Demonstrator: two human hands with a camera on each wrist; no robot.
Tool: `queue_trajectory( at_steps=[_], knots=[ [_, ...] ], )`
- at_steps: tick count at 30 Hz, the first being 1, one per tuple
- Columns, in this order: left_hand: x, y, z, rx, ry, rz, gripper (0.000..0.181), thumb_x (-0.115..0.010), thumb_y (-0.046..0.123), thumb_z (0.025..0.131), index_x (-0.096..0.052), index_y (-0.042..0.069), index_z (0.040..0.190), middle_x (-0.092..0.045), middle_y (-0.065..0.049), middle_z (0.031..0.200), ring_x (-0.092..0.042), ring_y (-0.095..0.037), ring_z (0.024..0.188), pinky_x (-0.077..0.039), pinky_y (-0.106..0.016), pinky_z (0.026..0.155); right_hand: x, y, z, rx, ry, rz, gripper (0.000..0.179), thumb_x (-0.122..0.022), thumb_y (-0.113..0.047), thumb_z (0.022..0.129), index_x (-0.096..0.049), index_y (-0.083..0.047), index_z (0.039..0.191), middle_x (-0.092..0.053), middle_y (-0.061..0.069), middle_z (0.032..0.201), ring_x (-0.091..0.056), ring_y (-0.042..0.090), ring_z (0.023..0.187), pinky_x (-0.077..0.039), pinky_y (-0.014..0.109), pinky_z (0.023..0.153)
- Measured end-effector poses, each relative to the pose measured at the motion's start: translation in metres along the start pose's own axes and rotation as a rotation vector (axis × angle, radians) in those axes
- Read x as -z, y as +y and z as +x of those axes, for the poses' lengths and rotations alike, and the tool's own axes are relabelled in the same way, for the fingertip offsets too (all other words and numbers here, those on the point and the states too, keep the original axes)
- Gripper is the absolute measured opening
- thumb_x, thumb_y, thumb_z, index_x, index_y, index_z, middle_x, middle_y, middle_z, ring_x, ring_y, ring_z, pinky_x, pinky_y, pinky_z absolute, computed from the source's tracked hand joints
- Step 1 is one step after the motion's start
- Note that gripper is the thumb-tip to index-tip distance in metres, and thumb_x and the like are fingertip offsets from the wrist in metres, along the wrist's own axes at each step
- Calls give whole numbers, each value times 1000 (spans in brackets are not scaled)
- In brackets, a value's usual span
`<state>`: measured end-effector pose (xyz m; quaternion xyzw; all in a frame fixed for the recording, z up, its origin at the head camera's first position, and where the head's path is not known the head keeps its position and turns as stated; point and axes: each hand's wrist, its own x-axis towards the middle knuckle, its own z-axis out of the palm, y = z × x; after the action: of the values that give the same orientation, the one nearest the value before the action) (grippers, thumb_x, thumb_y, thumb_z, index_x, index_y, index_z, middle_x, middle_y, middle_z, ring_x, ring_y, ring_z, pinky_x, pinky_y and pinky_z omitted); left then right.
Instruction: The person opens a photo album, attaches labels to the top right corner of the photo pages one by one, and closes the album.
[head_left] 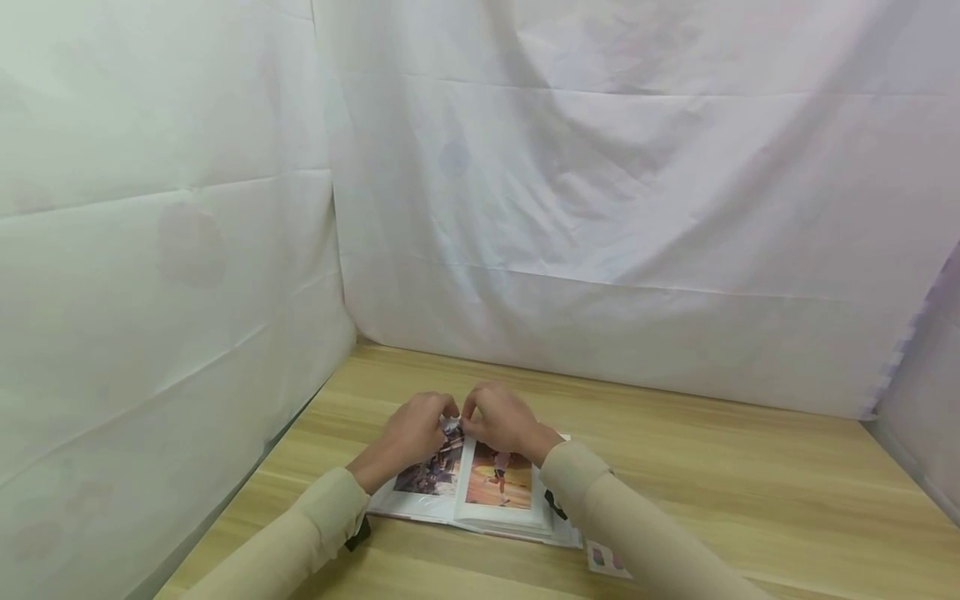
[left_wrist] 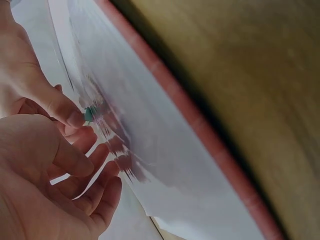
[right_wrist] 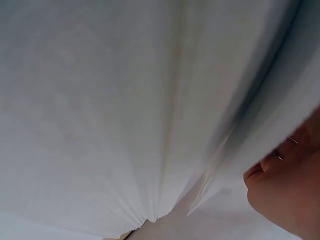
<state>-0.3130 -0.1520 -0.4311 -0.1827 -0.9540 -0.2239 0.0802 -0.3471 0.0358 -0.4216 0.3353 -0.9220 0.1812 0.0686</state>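
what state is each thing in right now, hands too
photo album: open on the table
left-page photo: partly covered
right-page photo: top partly covered
left hand: curled by the left-page photo, grip unclear
right hand: seems to pinch the left-page photo's edge
printed sheet: on the table, partly hidden
white curtain: hanging, creased

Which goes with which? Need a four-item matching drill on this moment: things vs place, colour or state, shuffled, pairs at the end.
Things:
1. photo album
2. right sleeve
3. table
4. cloth backdrop

Descriptions:
A. white, hanging beyond the far edge
B. wood-grained, under the open pages
C. lying open beneath the left hand and right hand
D. beige, cuff at the wrist

Pairs: 1-C, 2-D, 3-B, 4-A
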Motion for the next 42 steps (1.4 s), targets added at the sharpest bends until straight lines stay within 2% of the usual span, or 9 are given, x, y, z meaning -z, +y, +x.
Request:
queue_trajectory(
  at_steps=[4,11,15,20,24,28,32,36,42],
  knots=[
    [0,1,0,-1,-1,-1,37,-64,-16,82,-75,2,113,-78,-15,114,-72,-28,103,-62,-46,89,0,0,0,36,-8,10,11,-79,-18,98,-85,-12,92,-81,2,107,-72,24,110,-59,44,103],
    [-1,4,0,29,-18,-5,37,-65,-15,83,-75,5,112,-77,-12,115,-72,-28,106,-62,-47,91,2,1,-4,92,-26,-15,8,-82,-17,96,-87,-12,92,-81,7,121,-72,27,121,-55,49,111],
    [-4,4,1,39,-27,11,37,-65,-15,83,-75,6,112,-77,-11,114,-72,-27,105,-62,-46,89,5,1,-9,143,-50,-42,9,-80,-13,94,-88,-14,97,-80,9,127,-69,30,126,-50,55,115],
    [-4,6,1,36,-22,25,35,-67,-14,84,-75,6,112,-77,-10,113,-71,-24,100,-62,-44,84,6,2,-14,153,-74,-55,17,-75,-13,96,-88,-17,104,-79,7,130,-66,31,130,-46,61,118],
    [-3,7,0,26,-16,17,35,-67,-13,85,-75,6,113,-78,-10,114,-71,-24,101,-62,-44,86,7,5,-16,155,-68,-54,17,-74,-14,97,-88,-18,106,-79,7,129,-67,30,128,-46,61,117],
    [-1,7,0,5,-8,6,36,-67,-14,84,-76,5,113,-78,-11,114,-72,-25,102,-62,-46,87,10,9,-19,139,-49,-22,18,-73,-15,100,-86,-17,112,-79,5,127,-70,28,128,-50,55,116],
    [0,6,0,-7,7,0,38,-66,-14,83,-76,6,113,-78,-12,115,-72,-29,108,-62,-47,89,14,12,-24,81,-30,53,21,-70,-13,102,-84,-16,117,-79,2,126,-70,25,128,-56,48,111],
    [1,7,1,-3,13,-3,41,-64,-15,84,-76,8,115,-78,-10,118,-73,-30,115,-63,-47,93,17,15,-29,36,-19,120,22,-68,-12,104,-82,-14,121,-79,1,126,-72,24,120,-59,47,104],
    [1,14,1,-49,16,-35,43,-62,-16,82,-77,6,115,-79,-11,116,-74,-25,103,-63,-43,84,26,20,-39,14,1,161,21,-67,-14,106,-81,-15,122,-80,-1,121,-72,18,109,-59,44,97]
  ],
)
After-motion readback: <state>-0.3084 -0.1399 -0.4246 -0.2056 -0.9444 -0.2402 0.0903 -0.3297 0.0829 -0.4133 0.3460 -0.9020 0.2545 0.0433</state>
